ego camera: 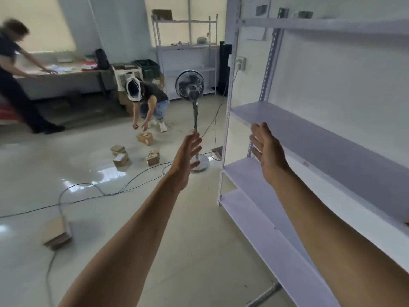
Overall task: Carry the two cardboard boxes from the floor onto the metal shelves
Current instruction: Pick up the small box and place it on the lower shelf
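Both my arms reach forward at chest height. My left hand (184, 158) is open with fingers apart and holds nothing. My right hand (266, 151) is open too, palm turned inward, just in front of the white metal shelves (321, 138) on my right. Their boards are bare. A cardboard box (58, 233) lies on the floor at my lower left, blurred. Several smaller cardboard boxes (120, 160) lie farther off on the floor, well beyond my hands.
A standing fan (190, 87) stands just behind my left hand, its base by the shelf post. Cables (93, 191) trail across the glossy floor. One person crouches over a box (145, 137); another leans on a table (66, 74) at the left. A second shelf unit (188, 47) stands at the back.
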The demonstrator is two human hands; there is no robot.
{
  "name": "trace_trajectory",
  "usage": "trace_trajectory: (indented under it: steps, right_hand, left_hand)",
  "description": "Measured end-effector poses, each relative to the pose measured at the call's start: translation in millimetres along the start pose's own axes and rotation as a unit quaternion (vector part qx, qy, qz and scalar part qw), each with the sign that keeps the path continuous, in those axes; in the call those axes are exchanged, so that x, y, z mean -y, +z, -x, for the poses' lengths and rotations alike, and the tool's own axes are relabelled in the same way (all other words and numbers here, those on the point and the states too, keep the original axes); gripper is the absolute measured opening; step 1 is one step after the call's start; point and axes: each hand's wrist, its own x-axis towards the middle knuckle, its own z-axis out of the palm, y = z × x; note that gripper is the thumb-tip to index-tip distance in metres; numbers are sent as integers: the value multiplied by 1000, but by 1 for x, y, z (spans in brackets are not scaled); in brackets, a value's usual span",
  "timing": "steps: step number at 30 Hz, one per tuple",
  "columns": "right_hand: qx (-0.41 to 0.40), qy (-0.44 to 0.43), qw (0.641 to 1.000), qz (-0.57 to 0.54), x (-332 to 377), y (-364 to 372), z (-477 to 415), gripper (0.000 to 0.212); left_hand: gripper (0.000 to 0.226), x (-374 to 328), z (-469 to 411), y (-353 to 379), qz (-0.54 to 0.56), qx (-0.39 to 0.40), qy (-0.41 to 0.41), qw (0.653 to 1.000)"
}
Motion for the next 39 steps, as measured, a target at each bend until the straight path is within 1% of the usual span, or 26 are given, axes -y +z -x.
trace_trajectory:
  steps: [2, 3, 6, 10, 11, 14, 15, 17, 20, 22, 26, 30, 34, 39]
  right_hand:
    - [26, 6, 1000, -7, -5, 46, -1, 56]
    - [39, 10, 999, -10, -8, 67, -2, 56]
    - [76, 21, 997, -14, -19, 125, -3, 56]
    - [119, 42, 992, -14, -36, 193, -4, 56]
    - [132, 47, 990, -15, -40, 208, -5, 56]
    - [178, 60, 982, -9, -56, 252, -9, 59]
    - [194, 64, 979, -6, -61, 266, -11, 61]
    - [224, 75, 972, -7, -71, 295, -16, 61]
    - [266, 87, 960, -8, -85, 339, -24, 59]
    - [290, 96, 952, -12, -92, 366, -29, 59]
    - [340, 121, 932, -30, -105, 418, -42, 59]
    - [384, 129, 914, -27, -122, 464, -52, 61]
    - [417, 151, 896, -20, -134, 507, -51, 58]
    - [439, 169, 882, -5, -159, 575, -51, 60]
  left_hand:
    - [64, 0, 4, -43, 2, -26, -1, 1000]
    - [62, 1, 7, -62, 0, -39, -4, 999]
    - [64, 3, 16, -116, -2, -85, -15, 996]
    - [59, 6, 30, -179, 4, -140, -31, 990]
    - [60, 7, 33, -192, 5, -153, -35, 988]
    - [75, 10, 43, -230, 12, -195, -43, 980]
    - [73, 11, 44, -242, 13, -207, -46, 977]
    - [61, 14, 46, -266, 21, -235, -54, 970]
    - [56, 21, 45, -301, 29, -279, -66, 957]
    - [59, 25, 44, -322, 33, -301, -75, 950]
    - [75, 26, 43, -355, 44, -353, -89, 930]
    - [74, 34, 44, -389, 63, -412, -82, 905]
    - [67, 37, 48, -420, 70, -421, -94, 899]
    - [77, 48, 43, -489, 93, -450, -105, 882]
